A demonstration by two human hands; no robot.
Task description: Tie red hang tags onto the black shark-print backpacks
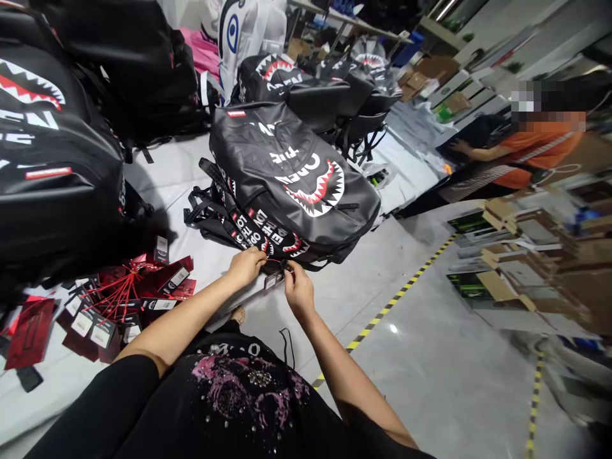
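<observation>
A black backpack (296, 172) with a white and red shark-mouth print lies on the white table (191, 156) in front of me. At its near edge, by the printed straps (258, 226), both of my hands are close together. My left hand (247, 264) has its fingers pinched at the strap's edge; what they hold is too small to make out. My right hand (299, 287) is closed in a pinch around something small and dark beside a hanging tag (271, 281). The tag hangs between the two hands.
Red and black tags with red strings (129, 280) lie in a pile at the left. More black backpacks (52, 146) stand at the left and behind. A person in orange (542, 150) is at the right, near open cardboard boxes (526, 236). Yellow-black tape (396, 296) marks the floor.
</observation>
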